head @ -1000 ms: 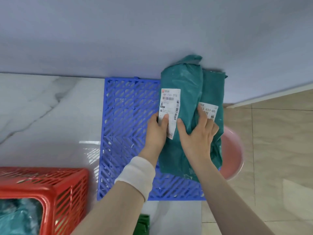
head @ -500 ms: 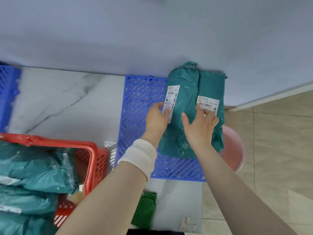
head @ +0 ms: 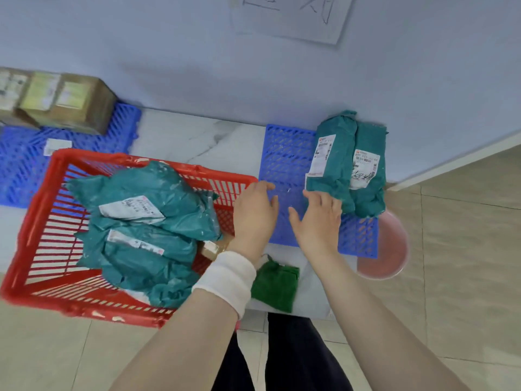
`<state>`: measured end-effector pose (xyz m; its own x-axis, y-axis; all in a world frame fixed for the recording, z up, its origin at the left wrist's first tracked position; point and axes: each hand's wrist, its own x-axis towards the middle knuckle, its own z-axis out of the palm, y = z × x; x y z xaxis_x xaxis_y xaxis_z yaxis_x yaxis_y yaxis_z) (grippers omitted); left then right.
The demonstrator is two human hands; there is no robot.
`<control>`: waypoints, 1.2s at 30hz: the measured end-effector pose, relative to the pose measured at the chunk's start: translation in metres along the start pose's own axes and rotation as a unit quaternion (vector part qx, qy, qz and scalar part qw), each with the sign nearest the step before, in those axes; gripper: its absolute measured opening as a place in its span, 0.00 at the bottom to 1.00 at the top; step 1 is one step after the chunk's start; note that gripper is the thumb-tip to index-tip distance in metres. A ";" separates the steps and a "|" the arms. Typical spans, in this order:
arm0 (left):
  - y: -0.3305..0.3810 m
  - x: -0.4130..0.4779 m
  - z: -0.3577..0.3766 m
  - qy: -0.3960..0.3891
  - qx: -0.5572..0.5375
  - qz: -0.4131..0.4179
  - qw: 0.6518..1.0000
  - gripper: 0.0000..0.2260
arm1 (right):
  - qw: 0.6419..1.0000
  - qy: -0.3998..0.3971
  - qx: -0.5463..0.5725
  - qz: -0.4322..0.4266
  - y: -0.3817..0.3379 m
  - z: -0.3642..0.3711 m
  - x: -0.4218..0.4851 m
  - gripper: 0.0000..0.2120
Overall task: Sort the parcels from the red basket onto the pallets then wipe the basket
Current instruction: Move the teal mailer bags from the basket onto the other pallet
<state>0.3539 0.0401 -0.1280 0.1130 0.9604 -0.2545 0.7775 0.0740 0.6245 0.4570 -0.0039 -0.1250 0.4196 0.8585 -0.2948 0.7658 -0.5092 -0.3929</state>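
Two teal bagged parcels (head: 349,162) lie side by side on the right blue pallet (head: 284,156), labels up. My right hand (head: 317,221) hovers open just below them, fingertips near the left parcel's lower edge. My left hand (head: 255,213), with a white wristband, is open over the pallet's left part, beside the red basket (head: 42,221). The basket holds several teal parcels (head: 146,204) and a small brown box (head: 211,248). A green cloth (head: 276,286) lies on the marble floor below my hands.
A second blue pallet (head: 25,162) at the left carries brown cardboard boxes (head: 64,105) against the wall. A pink basin (head: 386,249) sits partly under the right pallet's corner. A paper sheet (head: 290,15) hangs on the wall. Tan tiles lie to the right.
Both hands have let go of the teal parcels and drawn back toward me, now open. The view has swung left and back, bringing the basket and left pallet into sight.
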 end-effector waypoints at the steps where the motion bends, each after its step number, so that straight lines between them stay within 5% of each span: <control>1: -0.011 -0.010 -0.014 0.001 0.003 0.000 1.000 0.13 | 1.000 -0.003 -0.005 -0.005 -0.012 0.004 -0.012 0.24; 11: -0.163 -0.059 -0.125 -0.008 0.072 -0.056 0.996 0.13 | 0.997 -0.030 0.009 -0.069 -0.130 0.078 -0.101 0.25; 17: -0.205 -0.052 -0.152 -0.004 0.086 -0.106 0.991 0.18 | 0.990 -0.121 0.069 -0.024 -0.151 0.109 -0.102 0.32; 25: -0.236 0.012 -0.171 -0.033 0.126 -0.059 0.990 0.29 | 0.985 -0.143 0.100 0.016 -0.178 0.139 -0.073 0.38; 36: -0.297 0.089 -0.165 -0.095 0.171 0.046 0.980 0.37 | 0.980 0.005 0.167 0.107 -0.223 0.181 -0.026 0.35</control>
<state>0.0308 0.1475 -0.2141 0.2811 0.8890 -0.3614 0.9163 -0.1366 0.3765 0.1869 0.0763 -0.1869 0.5591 0.7294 -0.3941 0.4584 -0.6680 -0.5862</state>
